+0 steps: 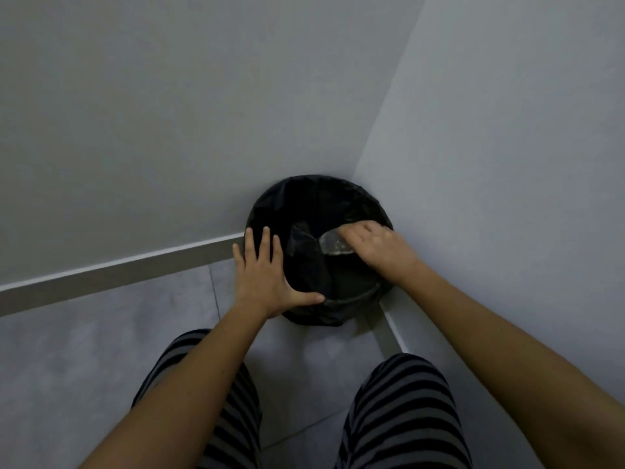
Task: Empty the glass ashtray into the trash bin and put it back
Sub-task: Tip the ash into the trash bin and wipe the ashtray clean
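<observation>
A round trash bin lined with a black bag stands on the floor in the corner of two grey walls. My right hand holds the clear glass ashtray tipped over the bin's opening; the fingers cover much of the glass. My left hand lies flat on the bin's left rim, fingers spread, thumb on the near edge of the bag. What is inside the bin is too dark to make out.
Grey walls meet right behind the bin, with a pale skirting board along their foot. Grey floor tiles spread to the left. My knees in striped trousers are just below the bin.
</observation>
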### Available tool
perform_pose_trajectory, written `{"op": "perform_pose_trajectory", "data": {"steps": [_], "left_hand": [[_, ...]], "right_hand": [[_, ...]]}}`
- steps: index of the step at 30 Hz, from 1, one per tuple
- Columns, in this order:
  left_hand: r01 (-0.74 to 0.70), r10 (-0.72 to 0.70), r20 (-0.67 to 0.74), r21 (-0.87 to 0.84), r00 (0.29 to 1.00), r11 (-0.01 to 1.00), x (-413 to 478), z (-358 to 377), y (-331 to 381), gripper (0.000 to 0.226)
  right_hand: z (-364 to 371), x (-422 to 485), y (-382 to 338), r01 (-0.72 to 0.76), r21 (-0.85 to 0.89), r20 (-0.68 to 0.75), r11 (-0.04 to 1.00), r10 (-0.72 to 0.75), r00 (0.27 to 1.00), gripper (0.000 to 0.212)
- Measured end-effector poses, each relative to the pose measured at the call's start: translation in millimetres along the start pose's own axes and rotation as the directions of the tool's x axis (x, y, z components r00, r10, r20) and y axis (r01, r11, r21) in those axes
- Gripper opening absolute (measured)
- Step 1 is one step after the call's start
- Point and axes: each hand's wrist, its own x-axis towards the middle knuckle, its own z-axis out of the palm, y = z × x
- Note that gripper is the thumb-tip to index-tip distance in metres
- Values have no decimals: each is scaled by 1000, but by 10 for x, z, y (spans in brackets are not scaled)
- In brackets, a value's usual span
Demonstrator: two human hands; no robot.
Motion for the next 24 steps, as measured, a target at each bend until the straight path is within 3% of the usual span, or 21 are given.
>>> {"op": "perform_pose_trajectory", "data": {"steps": [2, 3, 6, 7, 11, 15, 16, 19, 24], "left_hand": [[4, -4, 30, 18, 1000, 1000, -10, -14, 8, 143], [5, -6, 39, 21, 999, 1000, -18, -19, 21, 143], [13, -14, 32, 30, 999, 999, -18, -24, 23, 143], [19, -20, 32, 30, 999, 999, -18, -29, 24, 143], [19, -21, 52, 48, 998, 999, -24, -45, 36, 141], [13, -16, 52, 61, 999, 998, -42, -57, 52, 140], [16, -19, 54, 61, 998, 998, -44, -59, 52, 140], [26, -29, 57, 64, 998, 998, -39, -60, 49, 140], [16, -23, 87, 79, 996, 997, -42, -77, 65, 139]], "right_hand": [[-71, -49, -4, -98, 11, 19, 995, 97, 995, 36], [-58, -106, -5, -55, -27, 31, 998, 56, 998, 34], [32, -291, -20, 273, -65, 131, 960, -263, 956, 27], [37, -321, -11, 313, -53, 138, 948, -304, 943, 28], [-46, -385, -27, 99, -46, 64, 994, -96, 993, 29], [-79, -503, -25, 258, -57, 41, 964, -256, 966, 22], [-91, -494, -23, 240, -64, 30, 969, -239, 971, 23], [-115, -455, -58, 48, -104, -53, 993, -54, 997, 26], [-137, -567, -124, 216, -100, -16, 971, -219, 976, 28]]}}
